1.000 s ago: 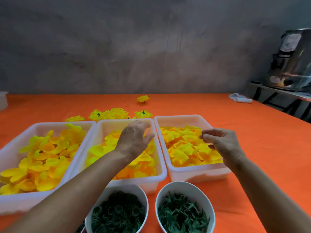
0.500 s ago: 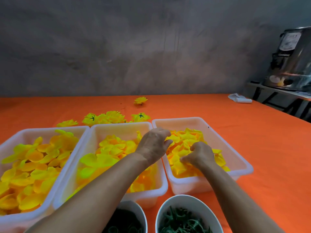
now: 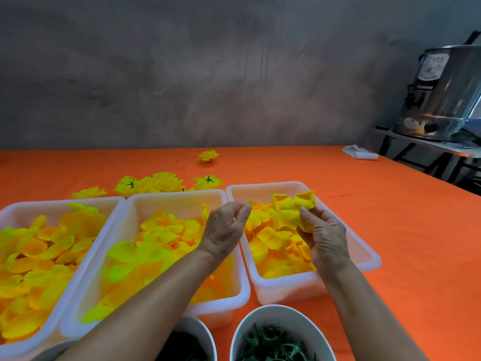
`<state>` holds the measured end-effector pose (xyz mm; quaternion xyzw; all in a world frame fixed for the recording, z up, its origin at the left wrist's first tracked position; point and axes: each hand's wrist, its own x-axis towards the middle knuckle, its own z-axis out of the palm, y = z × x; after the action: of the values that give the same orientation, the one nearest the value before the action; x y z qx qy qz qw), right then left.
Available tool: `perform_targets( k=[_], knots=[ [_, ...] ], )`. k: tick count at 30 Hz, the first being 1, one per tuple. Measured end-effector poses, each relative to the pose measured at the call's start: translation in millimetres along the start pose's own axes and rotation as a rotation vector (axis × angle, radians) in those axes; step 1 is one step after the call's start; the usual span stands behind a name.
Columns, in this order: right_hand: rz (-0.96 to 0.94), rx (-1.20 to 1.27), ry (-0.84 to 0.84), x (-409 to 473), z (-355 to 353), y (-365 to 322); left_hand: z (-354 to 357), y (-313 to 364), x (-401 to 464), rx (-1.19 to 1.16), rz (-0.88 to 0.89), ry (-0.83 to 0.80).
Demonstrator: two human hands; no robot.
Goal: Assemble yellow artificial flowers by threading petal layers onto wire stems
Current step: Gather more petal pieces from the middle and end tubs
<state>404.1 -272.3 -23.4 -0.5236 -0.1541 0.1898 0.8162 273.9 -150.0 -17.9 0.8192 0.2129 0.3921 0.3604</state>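
Right hand is raised over the right-hand white tub; its grip is closed on a small yellow petal layer, pinched between thumb and fingers, with cupped petals standing up above the fingertips. Left hand hovers just beside it, over the divide between the middle tub and the right-hand tub. Its fingers are loosely curled and its grip is empty; thumb and forefinger point toward the held layer but are not touching it.

Three white tubs sit side by side on the orange counter. All three hold loose yellow-orange petal layers; the left tub holds the largest pieces, the right-hand tub the smallest.

At the near edge are two white bowls: the right bowl holds dark green plastic pieces, the left bowl something dark, mostly hidden by the left forearm.

Behind the tubs lies a cluster of finished yellow flowers, some turned green calyx up. One single flower lies apart, farther back. A folded white cloth lies at the far right of the counter. A steel urn stands on a separate side table.
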Motion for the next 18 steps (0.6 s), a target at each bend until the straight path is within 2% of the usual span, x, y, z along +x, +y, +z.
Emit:
perform_targets(
  k=[5,7,11,18],
  knots=[
    [0.089,-0.090,-0.352,-7,30,4,-2,1,-4,-0.329,-0.181,-0.056],
    [0.098,-0.124,-0.419,-8,36,9,-5,0,-3,-0.517,-0.262,-0.028],
    [0.027,-0.223,-0.385,-9,37,19,-9,-6,-3,-0.706,-0.329,0.016],
    [-0.024,-0.355,-0.239,-7,40,26,-6,-10,-7,-0.724,-0.306,0.020]
  ],
)
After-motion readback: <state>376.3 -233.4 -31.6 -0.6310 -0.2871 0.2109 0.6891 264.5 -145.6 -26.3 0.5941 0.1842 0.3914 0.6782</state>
